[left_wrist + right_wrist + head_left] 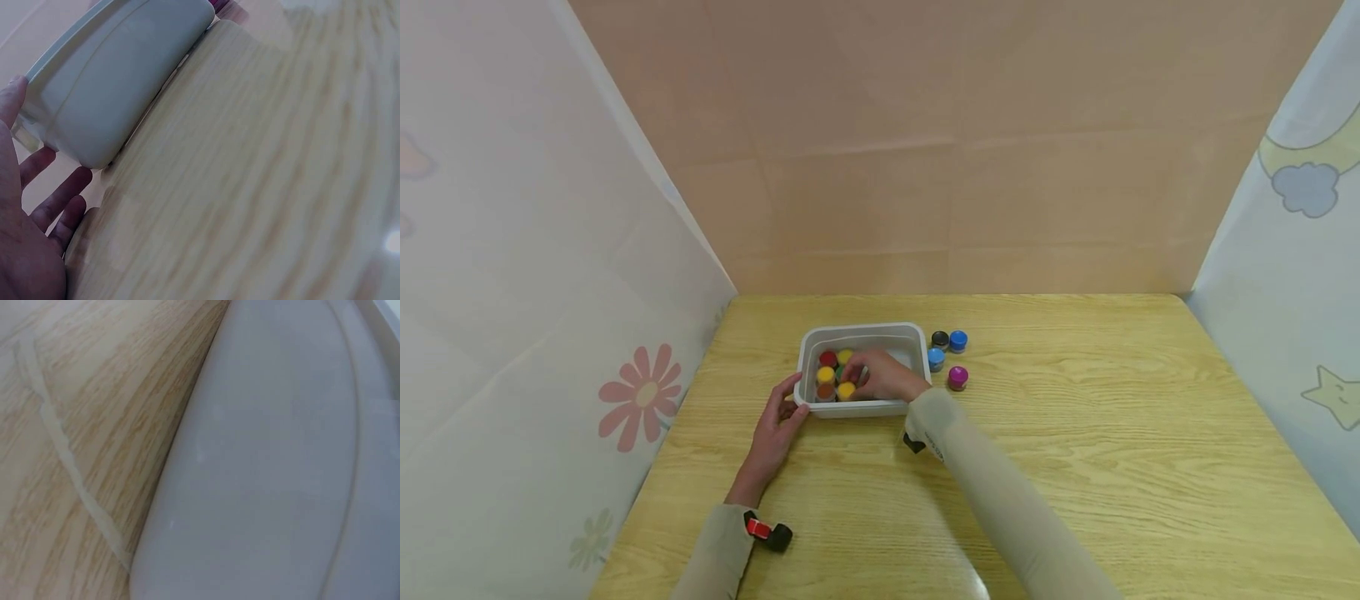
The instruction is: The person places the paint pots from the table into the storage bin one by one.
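A white plastic tub (pixel 859 408) stands on the table, with several small paint pots inside its left half. Among these are a dark red-lidded pot (pixel 827 358), a brown-lidded pot (pixel 825 392) and a green-lidded pot (pixel 840 374), the last partly hidden by fingers. My left hand (pixel 777 423) grips the tub's near left corner; in the left wrist view its thumb (pixel 14 97) lies on the rim and its fingers lie at the wall. Inside the tub, my right hand (pixel 883 377) pinches a yellow-lidded pot (pixel 846 391) at the near row. The right wrist view shows only the tub's outer wall (pixel 262 450) and table.
Right of the tub stand a black-lidded pot (pixel 940 339), a blue-lidded pot (pixel 958 340), a light-blue-lidded pot (pixel 936 359) and a magenta-lidded pot (pixel 958 377). The wooden table (pixel 1112 433) is bounded by a plain back wall (pixel 955 167) and printed side sheets.
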A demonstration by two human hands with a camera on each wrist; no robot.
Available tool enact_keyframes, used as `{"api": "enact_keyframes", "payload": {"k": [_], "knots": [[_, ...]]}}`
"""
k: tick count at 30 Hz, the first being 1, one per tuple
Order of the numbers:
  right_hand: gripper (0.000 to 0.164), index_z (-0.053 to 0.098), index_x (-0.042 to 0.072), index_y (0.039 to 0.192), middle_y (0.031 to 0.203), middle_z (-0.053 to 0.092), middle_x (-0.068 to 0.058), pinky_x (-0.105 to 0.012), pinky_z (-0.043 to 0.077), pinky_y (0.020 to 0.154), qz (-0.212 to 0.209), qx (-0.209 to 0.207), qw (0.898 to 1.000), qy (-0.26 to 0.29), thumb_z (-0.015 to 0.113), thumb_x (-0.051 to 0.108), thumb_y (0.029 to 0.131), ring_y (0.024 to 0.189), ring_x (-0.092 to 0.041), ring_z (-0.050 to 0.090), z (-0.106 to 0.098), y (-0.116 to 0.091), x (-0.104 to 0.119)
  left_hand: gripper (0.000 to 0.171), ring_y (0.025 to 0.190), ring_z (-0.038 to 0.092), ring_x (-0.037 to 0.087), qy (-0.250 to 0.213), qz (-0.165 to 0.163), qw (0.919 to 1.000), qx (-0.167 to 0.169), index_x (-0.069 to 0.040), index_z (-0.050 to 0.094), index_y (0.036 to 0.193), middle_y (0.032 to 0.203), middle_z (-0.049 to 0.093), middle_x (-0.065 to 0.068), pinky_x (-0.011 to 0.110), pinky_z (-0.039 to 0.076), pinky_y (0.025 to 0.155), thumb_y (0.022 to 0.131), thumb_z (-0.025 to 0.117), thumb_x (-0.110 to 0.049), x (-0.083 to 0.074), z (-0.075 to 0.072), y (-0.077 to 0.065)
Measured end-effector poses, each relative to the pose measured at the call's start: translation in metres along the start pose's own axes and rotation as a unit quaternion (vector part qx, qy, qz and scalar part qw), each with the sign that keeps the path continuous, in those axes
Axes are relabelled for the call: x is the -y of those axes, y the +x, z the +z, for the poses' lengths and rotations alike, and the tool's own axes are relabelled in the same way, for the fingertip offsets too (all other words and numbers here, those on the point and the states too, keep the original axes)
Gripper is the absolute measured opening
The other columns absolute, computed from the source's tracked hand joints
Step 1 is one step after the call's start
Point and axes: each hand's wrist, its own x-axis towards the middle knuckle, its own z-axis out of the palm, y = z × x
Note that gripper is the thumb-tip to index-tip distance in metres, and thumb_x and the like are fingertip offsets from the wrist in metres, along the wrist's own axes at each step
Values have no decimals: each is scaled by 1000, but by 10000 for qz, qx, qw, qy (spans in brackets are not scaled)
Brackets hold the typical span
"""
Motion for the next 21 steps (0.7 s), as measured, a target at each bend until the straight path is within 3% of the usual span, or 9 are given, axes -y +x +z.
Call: {"api": "enact_keyframes", "payload": {"k": [9, 21], "knots": [[24, 75, 4, 109, 104, 72, -12, -29, 56, 83, 10, 37, 9999, 113, 83, 5, 86, 89, -15, 66, 0, -2, 0, 57, 110, 60, 20, 62, -66, 10000, 33, -17, 39, 160, 153, 48, 17, 19, 45, 94, 107, 60, -20, -1, 0, -1], [20, 75, 14, 110, 107, 73, 1, -30, 55, 86, 153, -131, 9998, -89, 80, 13, 91, 95, -12, 67, -3, -2, 0, 58, 112, 60, 23, 130, 5, 9999, 63, -15, 38, 160, 154, 48, 18, 23, 46, 95, 107, 59, -20, -3, -2, -1]]}}
